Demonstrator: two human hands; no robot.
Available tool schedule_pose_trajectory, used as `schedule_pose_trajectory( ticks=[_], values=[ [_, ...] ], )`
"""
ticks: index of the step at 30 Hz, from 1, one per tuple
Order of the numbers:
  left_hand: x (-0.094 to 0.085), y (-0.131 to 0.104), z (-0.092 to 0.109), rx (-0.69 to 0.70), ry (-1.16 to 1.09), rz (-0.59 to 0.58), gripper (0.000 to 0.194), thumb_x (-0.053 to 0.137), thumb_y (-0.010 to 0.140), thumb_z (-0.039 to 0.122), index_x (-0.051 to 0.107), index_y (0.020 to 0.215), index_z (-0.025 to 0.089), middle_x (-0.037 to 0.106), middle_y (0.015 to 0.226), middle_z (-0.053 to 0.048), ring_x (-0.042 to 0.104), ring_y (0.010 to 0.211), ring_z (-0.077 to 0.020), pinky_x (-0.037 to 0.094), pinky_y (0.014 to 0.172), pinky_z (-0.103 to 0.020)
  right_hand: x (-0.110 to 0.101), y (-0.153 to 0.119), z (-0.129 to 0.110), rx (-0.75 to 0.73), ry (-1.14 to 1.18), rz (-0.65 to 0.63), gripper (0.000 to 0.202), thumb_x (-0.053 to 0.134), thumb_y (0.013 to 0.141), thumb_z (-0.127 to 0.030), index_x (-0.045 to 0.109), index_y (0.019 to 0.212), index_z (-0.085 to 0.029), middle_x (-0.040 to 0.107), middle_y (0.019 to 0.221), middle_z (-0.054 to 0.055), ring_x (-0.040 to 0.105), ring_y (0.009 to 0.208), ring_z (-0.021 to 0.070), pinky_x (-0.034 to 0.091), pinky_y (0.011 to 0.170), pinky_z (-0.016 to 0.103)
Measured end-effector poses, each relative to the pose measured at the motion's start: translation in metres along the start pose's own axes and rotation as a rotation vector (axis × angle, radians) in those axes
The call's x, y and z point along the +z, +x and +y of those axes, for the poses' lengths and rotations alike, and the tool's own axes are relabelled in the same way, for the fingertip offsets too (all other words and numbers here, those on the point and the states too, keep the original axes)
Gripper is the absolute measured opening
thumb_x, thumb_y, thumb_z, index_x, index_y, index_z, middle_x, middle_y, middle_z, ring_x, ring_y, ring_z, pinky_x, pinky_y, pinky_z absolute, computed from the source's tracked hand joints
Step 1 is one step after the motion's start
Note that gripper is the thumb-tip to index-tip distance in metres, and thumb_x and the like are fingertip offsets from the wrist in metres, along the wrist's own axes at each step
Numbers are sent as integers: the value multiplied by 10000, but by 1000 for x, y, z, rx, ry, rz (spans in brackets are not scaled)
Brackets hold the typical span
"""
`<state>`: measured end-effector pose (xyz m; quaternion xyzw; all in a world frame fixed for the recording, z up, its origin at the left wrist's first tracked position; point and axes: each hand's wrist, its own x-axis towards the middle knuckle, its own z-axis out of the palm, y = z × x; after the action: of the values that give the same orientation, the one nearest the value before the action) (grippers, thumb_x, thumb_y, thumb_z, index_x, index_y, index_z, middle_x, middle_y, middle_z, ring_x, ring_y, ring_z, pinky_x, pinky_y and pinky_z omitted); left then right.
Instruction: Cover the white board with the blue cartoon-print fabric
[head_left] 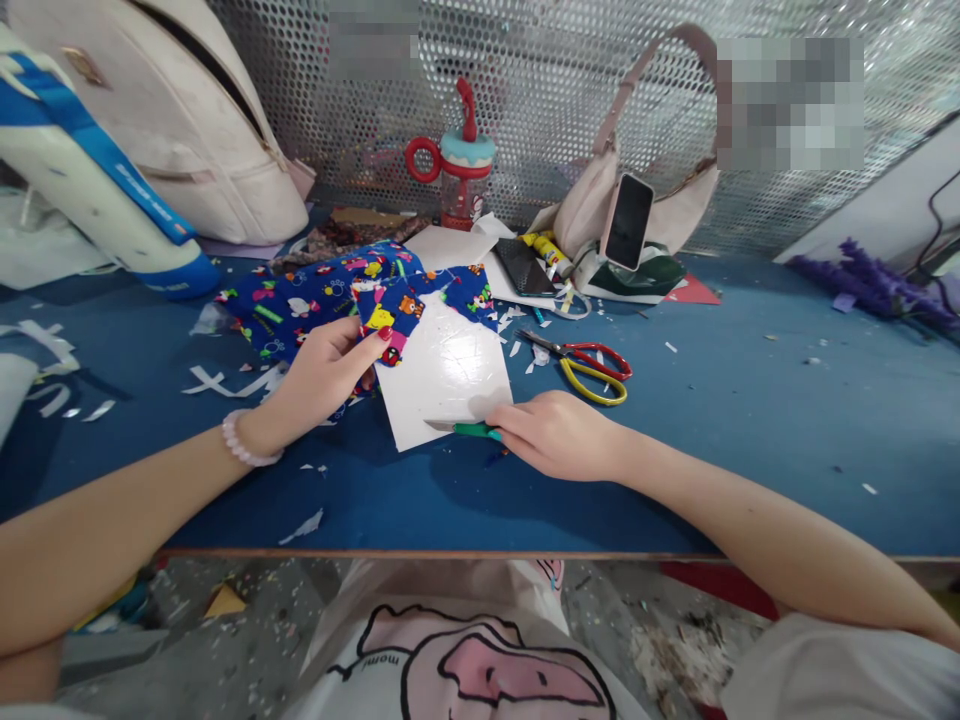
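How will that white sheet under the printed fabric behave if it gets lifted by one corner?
The white sheet lies flat with straight edges and a glossy glare, so it is probably stiffish card and somewhat slippery. The left hand pinches printed fabric draped over its top, which would likely slide off. The right hand holds a green-handled tool at its lower edge.
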<state>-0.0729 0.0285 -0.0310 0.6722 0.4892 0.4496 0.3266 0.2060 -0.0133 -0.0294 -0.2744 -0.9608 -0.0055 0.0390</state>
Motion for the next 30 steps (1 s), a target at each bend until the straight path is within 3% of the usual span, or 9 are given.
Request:
schedule_pose_trajectory(
  ticks=[6, 14, 23, 30],
  values=[
    [1, 0, 6, 11, -31, -8, 290, 588, 832, 347, 491, 599, 204, 425, 491, 44, 351, 412, -84, 269, 383, -219, -1, -1, 1, -6, -7, -19, 292, 305, 992, -218, 583, 1025, -134, 693, 765, 47, 507, 548, 130, 255, 553, 320],
    [0, 1, 0, 11, -36, -17, 272, 591, 854, 331, 532, 623, 200, 417, 474, 48, 394, 408, -87, 287, 376, -204, -1, -1, 1, -10, -10, 24, 305, 293, 993, -221, 581, 1045, -136, 686, 753, 43, 502, 542, 134, 258, 552, 317],
    [0, 4, -14, -44, -115, -26, 242, 601, 886, 382, 621, 721, 207, 552, 544, 26, 492, 445, -98, 330, 387, -196, 0, -1, 1, 26, -10, 49, 296, 293, 994, -224, 574, 1041, -144, 692, 783, 41, 499, 544, 127, 259, 549, 315],
    [1, 3, -11, -35, -133, -10, 246, 622, 879, 378, 634, 702, 207, 582, 558, 13, 516, 450, -110, 359, 400, -207, -2, 0, -1, 19, -8, 23, 284, 305, 992, -225, 577, 1013, -148, 681, 761, 40, 494, 547, 129, 257, 552, 311]
  ],
)
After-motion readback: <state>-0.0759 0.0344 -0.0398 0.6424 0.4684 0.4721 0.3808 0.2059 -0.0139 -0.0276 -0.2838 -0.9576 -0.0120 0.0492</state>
